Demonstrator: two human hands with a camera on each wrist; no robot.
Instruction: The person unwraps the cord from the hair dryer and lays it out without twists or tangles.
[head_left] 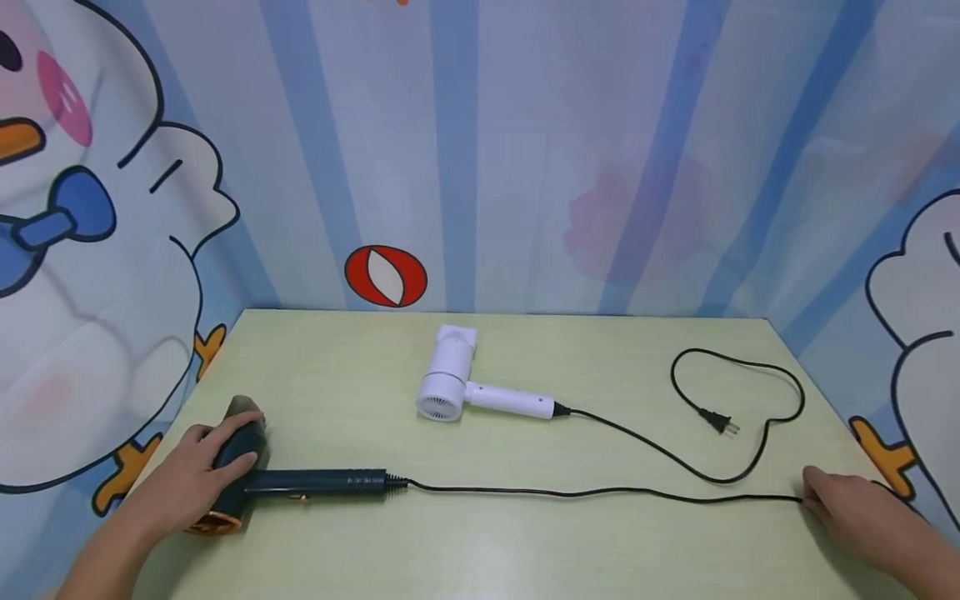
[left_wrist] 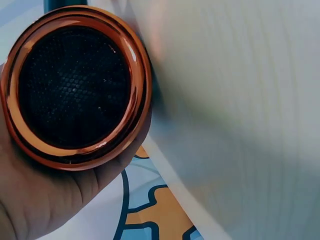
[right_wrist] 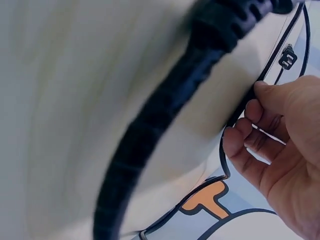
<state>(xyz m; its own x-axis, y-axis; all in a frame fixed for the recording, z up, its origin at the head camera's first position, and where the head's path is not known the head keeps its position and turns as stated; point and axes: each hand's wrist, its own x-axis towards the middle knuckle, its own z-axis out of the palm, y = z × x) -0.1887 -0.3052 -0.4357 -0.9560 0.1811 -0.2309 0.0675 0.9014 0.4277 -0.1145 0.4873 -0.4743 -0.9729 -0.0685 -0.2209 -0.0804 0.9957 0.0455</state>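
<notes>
My left hand (head_left: 183,475) grips the barrel of a dark green hair dryer (head_left: 322,482) at the left of the table. Its handle points right, and its copper-rimmed round end (left_wrist: 142,65) fills much of the left wrist view. From the handle a black cord (head_left: 570,493) runs nearly straight across the table to the right edge. There my right hand (head_left: 873,517) pinches that cord between thumb and fingers. A thick, ribbed black cord end (right_wrist: 165,105) looms close to the right wrist camera, blurred.
Behind lies a white hair dryer (head_left: 450,371), its handle toward the right. Its cord (head_left: 675,461) bends back in a loop to a two-pin plug (head_left: 717,420) on the table (head_left: 480,550). A cartoon-printed cloth (head_left: 510,150) stands behind and along the sides.
</notes>
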